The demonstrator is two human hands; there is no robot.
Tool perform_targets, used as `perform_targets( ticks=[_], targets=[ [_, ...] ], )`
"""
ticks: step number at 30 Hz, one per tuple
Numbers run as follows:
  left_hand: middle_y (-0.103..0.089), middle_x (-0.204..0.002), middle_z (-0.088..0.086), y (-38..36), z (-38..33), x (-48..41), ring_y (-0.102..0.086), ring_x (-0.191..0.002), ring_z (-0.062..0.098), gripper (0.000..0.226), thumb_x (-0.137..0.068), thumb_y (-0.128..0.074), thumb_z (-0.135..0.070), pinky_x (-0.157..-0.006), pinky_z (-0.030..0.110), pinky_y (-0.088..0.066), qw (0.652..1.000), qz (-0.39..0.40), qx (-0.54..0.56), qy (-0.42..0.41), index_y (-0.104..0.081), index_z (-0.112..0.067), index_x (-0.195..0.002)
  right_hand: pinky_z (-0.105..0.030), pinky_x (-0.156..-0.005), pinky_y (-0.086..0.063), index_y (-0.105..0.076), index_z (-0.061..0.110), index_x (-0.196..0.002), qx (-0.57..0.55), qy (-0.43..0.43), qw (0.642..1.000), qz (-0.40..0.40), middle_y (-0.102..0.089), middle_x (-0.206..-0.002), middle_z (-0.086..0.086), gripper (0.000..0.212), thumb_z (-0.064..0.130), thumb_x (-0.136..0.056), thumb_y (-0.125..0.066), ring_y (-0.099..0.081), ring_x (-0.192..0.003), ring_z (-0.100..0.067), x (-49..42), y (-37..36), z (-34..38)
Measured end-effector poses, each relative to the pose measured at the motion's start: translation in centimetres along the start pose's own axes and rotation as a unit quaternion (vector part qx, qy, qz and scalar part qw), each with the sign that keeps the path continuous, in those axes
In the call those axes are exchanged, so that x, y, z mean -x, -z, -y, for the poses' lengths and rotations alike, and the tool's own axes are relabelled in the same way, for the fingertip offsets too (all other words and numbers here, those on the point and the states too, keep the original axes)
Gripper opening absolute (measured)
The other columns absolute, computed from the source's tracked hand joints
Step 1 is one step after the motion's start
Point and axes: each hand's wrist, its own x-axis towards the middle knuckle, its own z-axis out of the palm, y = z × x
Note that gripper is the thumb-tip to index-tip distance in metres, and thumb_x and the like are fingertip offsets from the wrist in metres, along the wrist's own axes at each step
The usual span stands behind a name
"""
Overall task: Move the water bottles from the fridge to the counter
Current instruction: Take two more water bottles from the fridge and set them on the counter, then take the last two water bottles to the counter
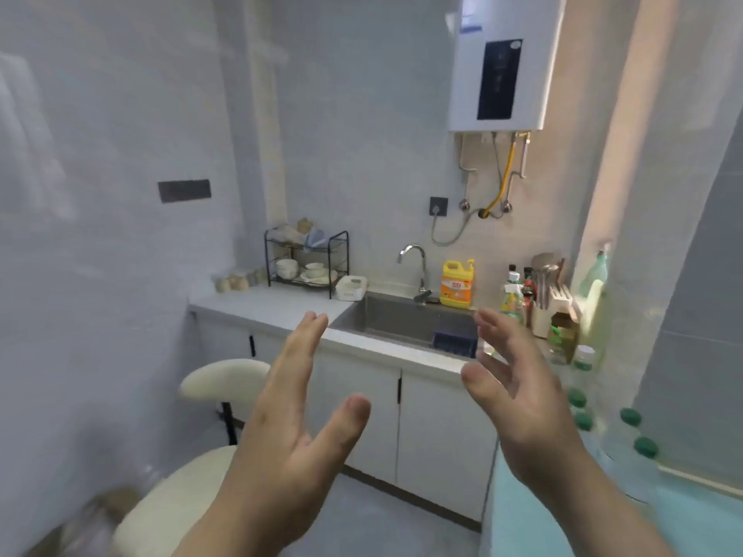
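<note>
Water bottles (pixel 631 428) with green caps stand clustered, blurred, on the worktop (pixel 534 512) at my right, while my left hand (pixel 289 428) and right hand (pixel 522 391) hover raised before me, palms facing, each grip spread wide and holding nothing.

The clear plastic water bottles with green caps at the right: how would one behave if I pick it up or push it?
A clear plastic water bottle with a green cap looks tall and narrow, so a push near the cap would probably tip it. It seems filled, so likely heavy for its size. Its smooth wall may slip; both the left hand and the right hand are open and free.
</note>
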Motion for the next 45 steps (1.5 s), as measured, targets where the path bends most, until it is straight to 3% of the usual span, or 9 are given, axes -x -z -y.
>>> perform_targets(
  ticks=[4, 8, 12, 17, 21, 28, 35, 42, 45],
  targets=[
    [-0.046, -0.146, -0.029, 11.8, -5.8, 6.3, -0.051, -0.127, -0.003, 0.068, -0.069, -0.055, -0.085, -0.099, 0.046, -0.042, 0.985, -0.162, -0.05, -0.015, -0.043, -0.065, -0.133, -0.033, -0.099, -0.044, -0.051, 0.048, -0.129, -0.145, 0.091, 0.982, 0.081, -0.056, -0.138, 0.012, 0.057, 0.06, -0.074, -0.058, -0.053, -0.125, -0.004, -0.1, -6.6, 8.3],
    [-0.056, -0.141, -0.014, 20.8, -10.6, 14.0, -0.052, -0.129, 0.005, 0.075, -0.069, -0.062, -0.08, -0.102, 0.035, -0.046, 0.946, -0.305, -0.109, 0.016, -0.053, -0.043, -0.134, -0.025, -0.098, -0.044, -0.049, 0.037, -0.133, -0.242, 0.149, 0.939, 0.192, -0.057, -0.137, 0.008, 0.056, 0.049, -0.08, -0.06, -0.053, -0.126, -0.007, 1.9, -13.7, 15.5],
    [-0.05, -0.142, -0.027, 27.7, -14.8, 22.0, -0.045, -0.129, -0.009, 0.074, -0.068, -0.053, -0.085, -0.096, 0.012, -0.042, 0.895, -0.375, -0.233, 0.067, -0.045, -0.052, -0.134, -0.019, -0.093, -0.045, -0.049, 0.044, -0.128, -0.317, 0.17, 0.893, 0.271, -0.058, -0.136, 0.011, 0.045, 0.039, -0.084, -0.057, -0.054, -0.126, -0.005, 6.5, -20.3, 21.9],
    [-0.047, -0.145, -0.031, 35.8, -17.8, 31.1, -0.041, -0.132, -0.009, 0.072, -0.063, -0.051, -0.09, -0.105, 0.031, -0.035, 0.834, -0.454, -0.292, 0.115, -0.046, -0.065, -0.13, -0.033, -0.099, -0.044, -0.051, 0.054, -0.121, -0.336, 0.187, 0.851, 0.357, -0.057, -0.137, 0.016, 0.04, 0.048, -0.082, -0.056, -0.054, -0.125, -0.002, 12.4, -27.9, 28.8],
    [-0.054, -0.138, -0.027, 41.9, -16.9, 36.3, -0.048, -0.12, -0.017, 0.061, -0.056, -0.062, -0.087, -0.091, 0.023, -0.04, 0.803, -0.519, -0.269, 0.12, -0.055, -0.071, -0.114, -0.024, -0.091, -0.046, -0.056, 0.058, -0.117, -0.357, 0.172, 0.826, 0.401, -0.06, -0.132, 0.019, 0.041, 0.045, -0.078, -0.061, -0.056, -0.118, 0.007, 16.9, -35.1, 32.6],
    [-0.06, -0.136, -0.016, 56.2, -9.3, 40.2, -0.053, -0.124, -0.005, 0.065, -0.057, -0.067, -0.058, -0.106, 0.039, -0.039, 0.8, -0.53, -0.243, 0.14, -0.062, -0.053, -0.121, -0.024, -0.089, -0.046, -0.051, 0.047, -0.116, -0.344, 0.119, 0.83, 0.422, -0.06, -0.128, 0.018, 0.045, 0.04, -0.072, -0.062, -0.056, -0.121, -0.007, 23.3, -50.6, 39.0],
    [-0.049, -0.141, -0.028, 70.9, -1.1, 37.5, -0.044, -0.128, -0.007, 0.052, -0.064, -0.059, -0.066, -0.103, 0.031, -0.036, 0.825, -0.492, -0.213, 0.18, -0.048, -0.076, -0.113, -0.023, -0.091, -0.043, -0.044, 0.052, -0.126, -0.312, 0.111, 0.843, 0.424, -0.054, -0.136, 0.017, 0.045, 0.037, -0.09, -0.067, -0.048, -0.117, 0.011, 24.5, -65.8, 46.1],
    [-0.046, -0.144, -0.024, 80.2, 6.8, 32.1, -0.042, -0.132, -0.001, 0.056, -0.069, -0.054, -0.068, -0.091, 0.014, -0.035, 0.825, -0.481, -0.232, 0.183, -0.042, -0.064, -0.124, -0.016, -0.091, -0.041, -0.042, 0.061, -0.122, -0.323, 0.133, 0.838, 0.418, -0.047, -0.124, 0.039, 0.046, 0.051, -0.08, -0.057, -0.044, -0.114, 0.023, 22.7, -78.6, 50.8],
    [-0.044, -0.146, -0.021, 83.4, 9.4, 29.4, -0.041, -0.134, 0.006, 0.065, -0.07, -0.052, -0.069, -0.103, 0.029, -0.039, 0.816, -0.486, -0.247, 0.19, -0.04, -0.056, -0.133, -0.023, -0.096, -0.041, -0.041, 0.047, -0.139, -0.333, 0.117, 0.843, 0.406, -0.042, -0.119, 0.045, 0.062, 0.053, -0.079, -0.058, -0.042, -0.112, 0.023, 21.8, -83.8, 51.9]
  ],
)
